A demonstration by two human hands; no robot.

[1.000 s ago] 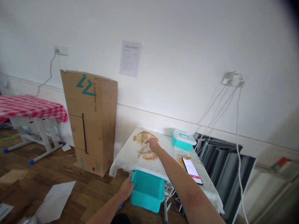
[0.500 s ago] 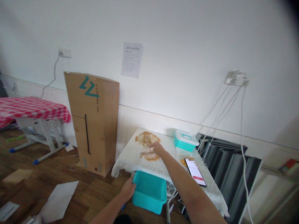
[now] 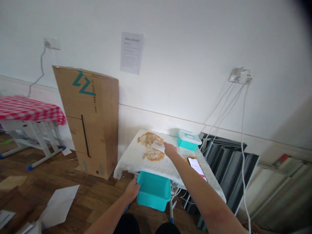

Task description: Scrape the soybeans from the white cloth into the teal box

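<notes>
My left hand [image 3: 133, 191] grips the left rim of a teal plastic bin [image 3: 154, 202], holding it just below the front edge of a cloth-covered table [image 3: 133, 159]. The inside of the bin shows no contents that I can make out. Over the table, my right hand [image 3: 170, 150] is closed around the end of a white slotted spatula [image 3: 158, 146], its flat end pointing left. Around this tool lie two patches of yellow-orange kernels, a far pile [image 3: 148, 138] and a near pile [image 3: 154, 156], with pale grains mixed in.
A teal box with a white lid [image 3: 188, 140] stands at the table's back right, with a phone [image 3: 197, 169] in front of it. A tall cardboard box [image 3: 92, 126] leans by the wall. Cables hang at right beside dark panels [image 3: 226, 175]. Papers [image 3: 58, 206] lie on the floor.
My right hand has lifted and turned the spatula, so its slotted face now shows between the piles. My left hand still holds the bin. The whole view has shifted slightly.
</notes>
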